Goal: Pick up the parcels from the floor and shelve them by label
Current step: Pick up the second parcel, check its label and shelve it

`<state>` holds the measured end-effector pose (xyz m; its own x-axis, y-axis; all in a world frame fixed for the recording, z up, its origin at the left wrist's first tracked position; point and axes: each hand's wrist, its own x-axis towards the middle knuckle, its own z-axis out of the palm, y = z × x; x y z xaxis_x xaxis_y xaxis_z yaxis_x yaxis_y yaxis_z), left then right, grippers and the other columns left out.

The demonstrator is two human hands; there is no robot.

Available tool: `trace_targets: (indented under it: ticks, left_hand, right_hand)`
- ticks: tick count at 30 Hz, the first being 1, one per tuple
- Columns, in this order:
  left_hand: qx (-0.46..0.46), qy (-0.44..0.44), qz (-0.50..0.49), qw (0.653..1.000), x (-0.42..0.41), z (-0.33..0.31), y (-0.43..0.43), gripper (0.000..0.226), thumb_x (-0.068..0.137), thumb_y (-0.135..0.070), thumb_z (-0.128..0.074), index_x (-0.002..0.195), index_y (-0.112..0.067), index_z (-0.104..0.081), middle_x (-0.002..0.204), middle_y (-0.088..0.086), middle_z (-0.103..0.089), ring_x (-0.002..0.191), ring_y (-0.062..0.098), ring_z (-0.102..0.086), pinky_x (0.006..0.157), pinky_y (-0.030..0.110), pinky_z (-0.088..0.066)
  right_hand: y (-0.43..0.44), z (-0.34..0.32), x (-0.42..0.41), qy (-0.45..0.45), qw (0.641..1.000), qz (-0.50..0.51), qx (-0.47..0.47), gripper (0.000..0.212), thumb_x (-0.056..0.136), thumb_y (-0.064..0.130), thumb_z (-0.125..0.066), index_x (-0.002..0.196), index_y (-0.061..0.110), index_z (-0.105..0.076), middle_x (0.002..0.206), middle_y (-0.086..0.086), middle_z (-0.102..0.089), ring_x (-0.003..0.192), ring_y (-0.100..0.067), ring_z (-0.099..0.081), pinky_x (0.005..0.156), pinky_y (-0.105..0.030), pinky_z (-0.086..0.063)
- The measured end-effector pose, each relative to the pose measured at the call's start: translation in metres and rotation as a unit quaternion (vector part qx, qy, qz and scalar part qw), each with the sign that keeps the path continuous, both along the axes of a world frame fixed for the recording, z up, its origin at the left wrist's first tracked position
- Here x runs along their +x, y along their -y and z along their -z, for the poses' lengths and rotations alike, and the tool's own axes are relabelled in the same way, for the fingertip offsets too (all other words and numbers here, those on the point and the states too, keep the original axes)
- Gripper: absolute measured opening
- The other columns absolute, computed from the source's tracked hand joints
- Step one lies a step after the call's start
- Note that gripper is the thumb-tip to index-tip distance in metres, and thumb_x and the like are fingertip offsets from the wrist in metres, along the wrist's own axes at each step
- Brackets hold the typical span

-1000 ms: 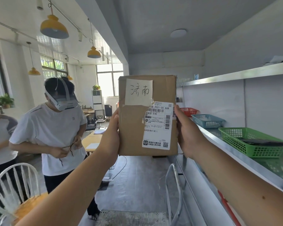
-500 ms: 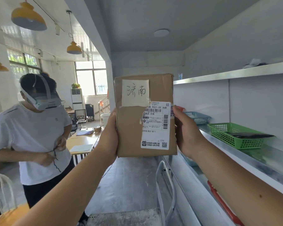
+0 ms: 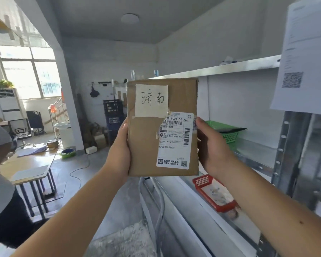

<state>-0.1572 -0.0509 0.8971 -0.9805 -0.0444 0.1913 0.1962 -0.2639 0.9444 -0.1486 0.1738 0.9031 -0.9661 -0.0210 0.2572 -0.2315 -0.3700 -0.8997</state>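
Note:
A brown cardboard parcel (image 3: 146, 149) is held upright in front of me at chest height. It carries a taped handwritten paper note (image 3: 152, 100) and a printed shipping label (image 3: 175, 140). My left hand (image 3: 119, 151) grips its left edge and my right hand (image 3: 212, 147) grips its right edge. The metal shelving unit (image 3: 230, 68) runs along the right. A green basket (image 3: 228, 132) sits on the middle shelf behind my right hand, and a red basket (image 3: 214, 193) holding a pale packet sits on the shelf below.
A printed sheet with a QR code (image 3: 304, 58) hangs on the shelf post at right. A person (image 3: 0, 164) stands at the left edge beside a wooden table (image 3: 30, 164). Stacked dark crates (image 3: 113, 115) stand by the back wall. A white chair back (image 3: 152, 206) is below the parcel.
My view has swung right toward the shelves. The person has slid to the left edge, and the red basket and hanging sheet have come into view. Both hands keep their hold on the parcel.

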Motion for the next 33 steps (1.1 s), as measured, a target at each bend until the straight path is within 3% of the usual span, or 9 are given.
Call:
trace_targets:
  ticks: [2,4,7,9,12,17,21,26,33]
  left_hand:
    - [0.014,0.005,0.008,1.000,-0.002,0.006,-0.018,0.054,0.101,-0.067,-0.042,0.131,-0.037,-0.075,0.122,0.001,-0.081,0.116,0.028,-0.075,0.105,0.057,-0.056]
    - [0.013,0.013,0.016,1.000,-0.001,0.011,-0.039,0.049,0.105,-0.062,-0.041,0.126,-0.036,-0.076,0.110,-0.003,-0.084,0.104,0.022,-0.079,0.093,0.048,-0.062]
    - [0.000,0.022,0.050,0.998,0.002,0.017,-0.070,0.046,0.110,-0.054,-0.035,0.102,-0.036,-0.077,0.082,-0.011,-0.083,0.076,0.009,-0.080,0.075,0.035,-0.059]
    - [-0.001,0.031,0.080,0.996,0.004,0.020,-0.089,0.050,0.109,-0.057,-0.034,0.097,-0.039,-0.079,0.087,-0.009,-0.084,0.086,0.014,-0.081,0.078,0.037,-0.061]
    - [-0.001,0.035,0.118,0.992,0.007,0.021,-0.115,0.050,0.107,-0.061,-0.034,0.105,-0.040,-0.079,0.101,-0.005,-0.085,0.097,0.020,-0.081,0.091,0.046,-0.064]
    - [0.010,0.025,0.188,0.982,0.023,0.014,-0.160,0.051,0.105,-0.062,-0.039,0.124,-0.034,-0.077,0.113,-0.002,-0.083,0.106,0.026,-0.079,0.098,0.049,-0.060]
    - [0.033,0.027,0.245,0.969,0.036,0.013,-0.197,0.055,0.099,-0.067,-0.047,0.129,-0.032,-0.076,0.124,0.005,-0.080,0.117,0.034,-0.075,0.107,0.060,-0.054]
    - [0.026,-0.005,0.274,0.961,0.065,0.007,-0.241,0.051,0.108,-0.059,-0.039,0.139,-0.031,-0.068,0.124,0.003,-0.080,0.117,0.031,-0.075,0.106,0.056,-0.056]
    - [0.009,-0.018,0.319,0.948,0.132,0.005,-0.310,0.051,0.103,-0.064,-0.044,0.138,-0.037,-0.069,0.128,0.001,-0.079,0.120,0.028,-0.074,0.108,0.056,-0.055]
  right_hand:
    - [-0.015,0.005,0.008,0.007,0.999,0.037,0.003,0.028,0.097,0.049,-0.058,0.112,0.033,-0.075,0.117,0.003,-0.079,0.117,-0.024,-0.068,0.089,-0.044,-0.050]
    - [-0.031,0.009,0.017,0.013,0.997,0.070,0.000,0.036,0.098,0.048,-0.059,0.123,0.026,-0.073,0.124,-0.002,-0.077,0.120,-0.027,-0.068,0.088,-0.044,-0.051]
    - [-0.056,0.014,0.033,0.018,0.993,0.114,-0.004,0.051,0.095,0.049,-0.061,0.136,0.019,-0.068,0.132,-0.006,-0.075,0.127,-0.033,-0.065,0.104,-0.052,-0.049]
    - [-0.072,0.014,0.046,0.015,0.990,0.140,0.002,0.050,0.089,0.051,-0.063,0.130,0.023,-0.072,0.125,-0.002,-0.077,0.127,-0.034,-0.065,0.109,-0.056,-0.046]
    - [-0.095,0.014,0.067,0.023,0.983,0.182,0.008,0.047,0.081,0.052,-0.066,0.121,0.028,-0.073,0.119,-0.002,-0.078,0.126,-0.036,-0.065,0.110,-0.056,-0.045]
    - [-0.130,0.007,0.110,0.020,0.972,0.233,0.028,0.047,0.080,0.053,-0.066,0.120,0.029,-0.072,0.110,0.004,-0.079,0.106,-0.024,-0.068,0.088,-0.043,-0.050]
    - [-0.161,0.004,0.145,0.023,0.963,0.267,0.018,0.061,0.081,0.055,-0.068,0.134,0.023,-0.069,0.128,-0.001,-0.077,0.125,-0.029,-0.066,0.104,-0.052,-0.046]
    - [-0.193,0.001,0.199,0.027,0.954,0.298,0.005,0.032,0.094,0.048,-0.063,0.116,0.027,-0.069,0.094,0.009,-0.078,0.101,-0.022,-0.066,0.080,-0.038,-0.047]
    - [-0.240,-0.002,0.292,0.020,0.930,0.366,-0.001,0.050,0.094,0.049,-0.062,0.137,0.025,-0.068,0.125,0.002,-0.074,0.116,-0.024,-0.065,0.092,-0.044,-0.050]
